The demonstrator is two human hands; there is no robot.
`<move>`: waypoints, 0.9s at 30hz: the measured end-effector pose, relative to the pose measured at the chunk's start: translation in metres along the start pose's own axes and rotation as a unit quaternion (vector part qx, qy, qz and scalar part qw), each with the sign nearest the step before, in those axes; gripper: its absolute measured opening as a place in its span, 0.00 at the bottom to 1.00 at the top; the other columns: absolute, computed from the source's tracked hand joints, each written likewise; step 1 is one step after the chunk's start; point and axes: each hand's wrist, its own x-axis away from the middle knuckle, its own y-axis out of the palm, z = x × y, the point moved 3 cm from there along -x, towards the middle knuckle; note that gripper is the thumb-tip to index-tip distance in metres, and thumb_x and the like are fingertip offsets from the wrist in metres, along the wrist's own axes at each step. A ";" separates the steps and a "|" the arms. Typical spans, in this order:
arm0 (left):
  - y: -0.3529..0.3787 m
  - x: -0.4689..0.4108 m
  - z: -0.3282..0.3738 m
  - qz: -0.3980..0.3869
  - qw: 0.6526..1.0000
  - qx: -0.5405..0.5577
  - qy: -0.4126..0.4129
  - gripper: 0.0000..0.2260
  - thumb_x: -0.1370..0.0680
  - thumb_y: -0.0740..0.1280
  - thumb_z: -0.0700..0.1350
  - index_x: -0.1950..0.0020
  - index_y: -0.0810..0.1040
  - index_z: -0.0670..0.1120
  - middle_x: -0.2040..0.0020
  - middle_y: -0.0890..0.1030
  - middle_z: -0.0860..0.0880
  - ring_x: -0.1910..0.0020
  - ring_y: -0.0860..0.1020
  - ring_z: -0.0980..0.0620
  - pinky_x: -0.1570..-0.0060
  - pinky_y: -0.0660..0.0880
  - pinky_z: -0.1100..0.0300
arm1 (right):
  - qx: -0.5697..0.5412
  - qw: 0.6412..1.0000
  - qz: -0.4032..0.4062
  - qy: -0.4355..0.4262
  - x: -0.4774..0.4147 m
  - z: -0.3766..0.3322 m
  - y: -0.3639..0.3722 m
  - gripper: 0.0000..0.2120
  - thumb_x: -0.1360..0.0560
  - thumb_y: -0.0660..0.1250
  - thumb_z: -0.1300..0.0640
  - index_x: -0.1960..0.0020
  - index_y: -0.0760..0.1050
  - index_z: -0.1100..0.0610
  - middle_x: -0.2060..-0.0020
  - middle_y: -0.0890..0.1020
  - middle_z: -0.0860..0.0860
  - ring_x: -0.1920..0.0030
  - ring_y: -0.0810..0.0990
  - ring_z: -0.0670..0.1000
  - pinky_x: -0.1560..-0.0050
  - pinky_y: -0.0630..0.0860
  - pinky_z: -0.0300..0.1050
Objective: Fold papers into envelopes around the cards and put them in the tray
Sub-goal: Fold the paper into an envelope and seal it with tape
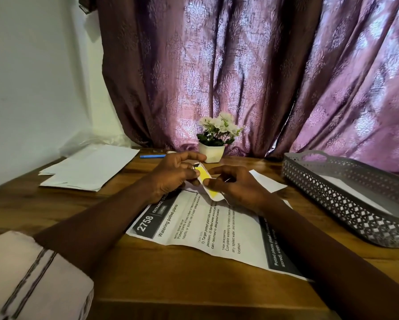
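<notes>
The fingers of the left hand [170,179] pinch the upper end of a small yellow-and-white card [206,180], thumb and fingertips closed on its edge. The fingers of the right hand [237,185] are curled and closed on the lower part of the same card, which is held tilted just above the printed sheet [207,229]. That sheet, headed "2758" and "Watering potted plants", lies flat on the wooden table [147,285] under both forearms. A white paper [266,181] shows from behind the right hand, partly under the printed sheet. To the right of the printed sheet stands the grey perforated tray [346,209], with a white sheet lying in it. To the left of the printed sheet lies a stack of white papers [90,169]. Beyond the printed sheet are a blue pen [152,156] and a white pot of flowers [213,140], in front of a purple curtain [240,65].
</notes>
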 end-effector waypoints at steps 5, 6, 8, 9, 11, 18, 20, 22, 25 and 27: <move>0.000 -0.001 -0.001 0.011 0.999 -0.037 -0.010 0.19 0.23 0.69 0.28 0.44 0.82 0.52 0.60 0.86 0.54 0.62 0.81 0.60 0.67 0.75 0.66 | -0.067 0.997 0.002 0.023 0.001 0.002 -0.004 0.15 0.28 0.78 0.50 0.43 0.83 0.51 0.52 0.86 0.58 0.57 0.81 0.48 0.57 0.75 0.42; -0.001 -0.001 -0.001 0.011 0.999 -0.043 -0.011 0.19 0.24 0.69 0.28 0.45 0.82 0.52 0.60 0.86 0.53 0.63 0.82 0.60 0.66 0.76 0.65 | -0.064 0.998 0.004 0.022 0.000 0.004 -0.005 0.15 0.28 0.78 0.49 0.43 0.83 0.51 0.53 0.86 0.57 0.56 0.82 0.49 0.56 0.76 0.43; -0.001 0.000 -0.001 0.006 0.999 -0.042 -0.013 0.17 0.23 0.68 0.28 0.44 0.81 0.50 0.55 0.86 0.46 0.59 0.83 0.54 0.64 0.80 0.62 | -0.052 0.999 0.011 0.010 0.000 0.004 -0.003 0.19 0.32 0.78 0.41 0.46 0.84 0.50 0.53 0.86 0.53 0.52 0.83 0.52 0.50 0.78 0.48; 0.000 0.000 -0.001 0.002 0.999 -0.035 -0.014 0.16 0.23 0.69 0.29 0.44 0.82 0.48 0.53 0.86 0.43 0.58 0.84 0.51 0.64 0.81 0.61 | -0.049 0.999 0.013 0.007 0.000 0.004 -0.001 0.23 0.35 0.77 0.36 0.47 0.85 0.50 0.53 0.87 0.52 0.50 0.84 0.53 0.47 0.79 0.51; 0.002 0.001 -0.001 0.000 1.000 -0.014 -0.024 0.14 0.23 0.71 0.31 0.43 0.81 0.47 0.49 0.86 0.40 0.57 0.84 0.45 0.67 0.81 0.58 | -0.039 0.999 0.010 -0.001 0.001 0.005 0.001 0.27 0.38 0.77 0.32 0.47 0.84 0.49 0.54 0.87 0.52 0.48 0.85 0.56 0.44 0.80 0.55; 0.005 0.001 -0.004 0.003 0.995 0.078 -0.066 0.23 0.27 0.71 0.27 0.37 0.81 0.48 0.45 0.84 0.33 0.57 0.79 0.39 0.70 0.78 0.58 | -0.014 0.999 0.019 -0.030 0.003 0.000 -0.001 0.19 0.28 0.78 0.43 0.41 0.81 0.48 0.54 0.85 0.49 0.52 0.84 0.48 0.51 0.80 0.43; 0.005 0.001 -0.003 0.005 0.992 0.102 -0.076 0.23 0.27 0.72 0.28 0.37 0.81 0.48 0.47 0.85 0.36 0.54 0.79 0.38 0.69 0.79 0.57 | -0.019 0.999 0.022 -0.039 0.003 -0.001 -0.001 0.19 0.29 0.77 0.43 0.41 0.82 0.48 0.53 0.86 0.49 0.50 0.85 0.50 0.46 0.82 0.49; 0.006 0.004 0.000 0.010 0.989 0.121 -0.082 0.20 0.26 0.73 0.30 0.37 0.81 0.45 0.51 0.86 0.39 0.55 0.80 0.39 0.68 0.80 0.57 | -0.020 0.999 0.017 -0.048 0.003 -0.002 -0.001 0.22 0.31 0.74 0.38 0.41 0.82 0.47 0.52 0.87 0.48 0.49 0.85 0.50 0.43 0.82 0.56; 0.010 0.006 0.002 0.015 0.988 0.132 -0.079 0.17 0.26 0.74 0.32 0.39 0.81 0.43 0.50 0.86 0.40 0.55 0.83 0.41 0.66 0.82 0.56 | -0.019 0.998 0.007 -0.057 0.004 -0.003 0.003 0.28 0.33 0.74 0.33 0.41 0.82 0.48 0.50 0.87 0.48 0.49 0.86 0.49 0.42 0.82 0.56; 0.010 0.006 0.003 0.016 0.989 0.127 -0.077 0.17 0.26 0.74 0.31 0.40 0.82 0.44 0.46 0.86 0.38 0.54 0.83 0.40 0.64 0.83 0.54 | -0.028 0.998 0.005 -0.054 0.003 -0.003 0.003 0.27 0.33 0.75 0.33 0.41 0.83 0.49 0.51 0.87 0.48 0.49 0.86 0.49 0.44 0.83 0.55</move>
